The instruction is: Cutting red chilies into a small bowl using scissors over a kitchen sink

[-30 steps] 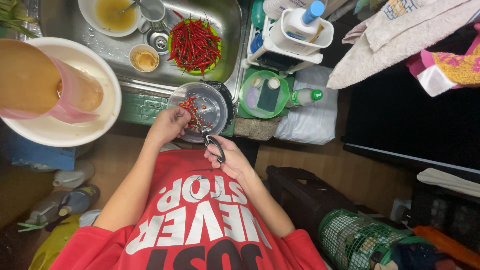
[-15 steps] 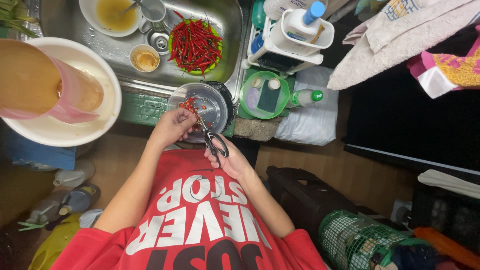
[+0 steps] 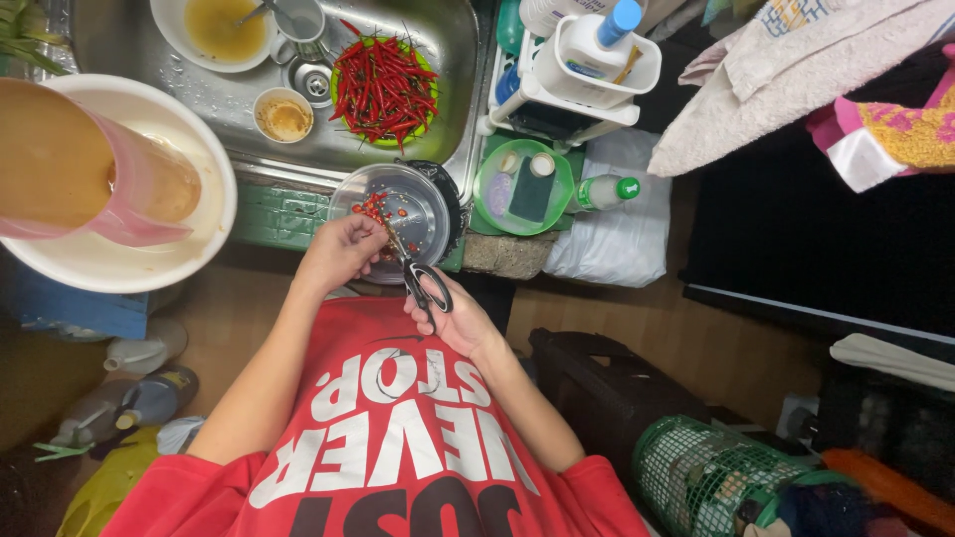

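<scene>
Red chillies, a small bunch, are pinched in the left hand directly over a clear glass bowl. The bowl sits at the front edge of the steel sink and already holds scattered red cut pieces. The left hand's grip is closed around the bunch, with the fingertips close to the cutting point.

The right hand holds black-handled scissors, fingers through the loops, blades angled up toward the chillies. The blades appear nearly closed at the chilli ends; whether they are fully closed cannot be told at this size.

Inside the sink, a green plate carries a large heap of whole red chillies. Beside it are a small bowl of brownish sauce and a larger white bowl of yellowish liquid. A wide white basin with a pink jug stands to the left. A white caddy with bottles and a green dish holding a sponge lie to the right.

Assessed risks: the fingertips are very near the blades, so a misjudged snip could nick them. The glass bowl overhangs the sink edge slightly, so downward pressure may tip it. Cut pieces may jump outside the bowl.
</scene>
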